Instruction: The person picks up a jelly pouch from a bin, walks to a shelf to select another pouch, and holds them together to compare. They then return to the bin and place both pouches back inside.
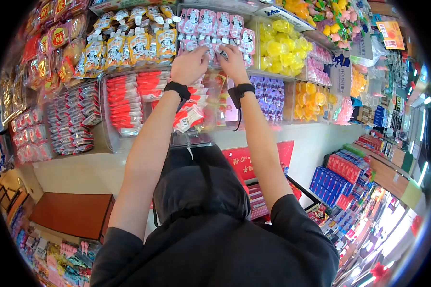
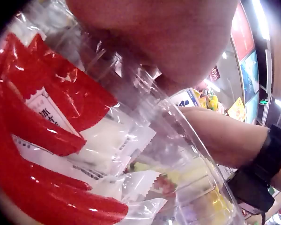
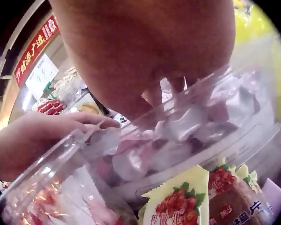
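Both hands reach into a clear bin of pink-and-white spouted pouches [image 1: 207, 23], at the upper middle of the head view. The left hand [image 1: 190, 66] bends down among the front pouches, fingertips close to the right hand's. Beside it the right hand [image 1: 233, 64] has its fingers lowered over the pouches. In the right wrist view, the left hand [image 3: 49, 140] shows at the left, by the clear bin wall, with whitish pouches [image 3: 178, 126] below the right hand. Fingertips are largely hidden, so I cannot tell whether either hand grips a pouch.
Nearer the body stands a clear bin of red-and-white packets [image 1: 124, 103], with purple packets [image 1: 268, 95] to its right. Orange spouted pouches [image 1: 115, 50] lie left of the hands, yellow packs [image 1: 280, 48] right. A brown cabinet [image 1: 72, 215] stands lower left.
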Available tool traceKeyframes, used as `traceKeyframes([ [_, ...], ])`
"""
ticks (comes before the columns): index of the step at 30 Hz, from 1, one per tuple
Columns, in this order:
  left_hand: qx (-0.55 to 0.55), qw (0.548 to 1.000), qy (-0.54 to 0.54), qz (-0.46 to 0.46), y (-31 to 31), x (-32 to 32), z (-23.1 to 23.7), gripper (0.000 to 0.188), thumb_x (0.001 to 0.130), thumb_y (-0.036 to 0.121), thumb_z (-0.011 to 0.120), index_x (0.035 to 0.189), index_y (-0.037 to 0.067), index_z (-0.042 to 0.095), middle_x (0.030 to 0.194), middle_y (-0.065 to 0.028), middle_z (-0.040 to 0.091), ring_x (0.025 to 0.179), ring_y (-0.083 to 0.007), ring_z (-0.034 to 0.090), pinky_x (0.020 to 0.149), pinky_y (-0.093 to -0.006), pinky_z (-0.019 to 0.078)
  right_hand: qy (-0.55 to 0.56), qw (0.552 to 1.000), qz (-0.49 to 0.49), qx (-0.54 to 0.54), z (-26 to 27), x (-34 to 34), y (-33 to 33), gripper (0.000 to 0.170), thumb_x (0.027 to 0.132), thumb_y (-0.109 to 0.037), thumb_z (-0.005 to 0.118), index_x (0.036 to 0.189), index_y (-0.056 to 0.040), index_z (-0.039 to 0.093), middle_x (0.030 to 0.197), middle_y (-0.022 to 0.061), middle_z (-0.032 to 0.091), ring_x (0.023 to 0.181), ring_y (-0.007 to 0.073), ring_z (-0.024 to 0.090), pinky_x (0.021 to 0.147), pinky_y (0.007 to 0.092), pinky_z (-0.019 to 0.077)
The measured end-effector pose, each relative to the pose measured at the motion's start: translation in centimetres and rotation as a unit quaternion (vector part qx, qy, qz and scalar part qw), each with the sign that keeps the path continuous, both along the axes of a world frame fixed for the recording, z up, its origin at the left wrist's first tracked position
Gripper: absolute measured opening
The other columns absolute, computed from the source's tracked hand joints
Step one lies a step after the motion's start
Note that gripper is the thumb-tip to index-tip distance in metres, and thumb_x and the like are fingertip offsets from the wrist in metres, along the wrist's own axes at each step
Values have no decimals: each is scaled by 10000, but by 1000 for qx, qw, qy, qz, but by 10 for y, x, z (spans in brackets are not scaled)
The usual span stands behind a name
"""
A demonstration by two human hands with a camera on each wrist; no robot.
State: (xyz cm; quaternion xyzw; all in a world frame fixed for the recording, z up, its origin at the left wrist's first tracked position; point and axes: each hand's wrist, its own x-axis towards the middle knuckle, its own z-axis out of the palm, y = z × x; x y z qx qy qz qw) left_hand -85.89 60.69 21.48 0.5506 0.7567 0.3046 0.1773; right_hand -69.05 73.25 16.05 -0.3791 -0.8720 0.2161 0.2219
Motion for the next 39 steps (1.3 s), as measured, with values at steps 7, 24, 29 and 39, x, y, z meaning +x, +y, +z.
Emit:
traceKeyframes([
  [7, 15, 1000, 14, 14, 1, -1, -12, 386, 991, 360, 565, 1320, 167, 626, 1123, -67, 745, 967, -344, 702, 842, -468, 565, 42, 997, -49, 39, 47, 25, -61, 304, 908, -72, 645, 1208, -27, 677, 1215, 188, 645, 1148, 405, 594, 1009, 480, 469],
  [24, -2, 998, -14, -56, -2, -4, -10, 388, 962, 390, 636, 1177, 72, 694, 1190, -121, 711, 1001, -328, 709, 870, -423, 546, 127, 944, -143, -270, 95, 194, -284, 221, 970, -111, 611, 1151, -9, 685, 1050, 202, 711, 1005, 393, 670, 878, 445, 534],
  [29, -45, 996, -23, -78, 0, -5, -13, 512, 996, 440, 597, 1280, 23, 683, 1133, -209, 735, 1070, -365, 691, 947, -434, 523, 137, 950, -163, -227, 109, 224, -288, 230, 968, -130, 614, 1149, -6, 683, 1049, 211, 707, 1004, 399, 668, 886, 469, 532],
  [39, 97, 976, 105, -164, -102, 32, 41, 359, 1021, 203, 611, 1310, -10, 603, 1274, -240, 648, 1203, -405, 594, 1038, -474, 466, 127, 950, -217, -187, 122, 305, -306, 262, 987, -180, 568, 1162, -18, 677, 1021, 242, 708, 989, 434, 666, 877, 492, 535],
])
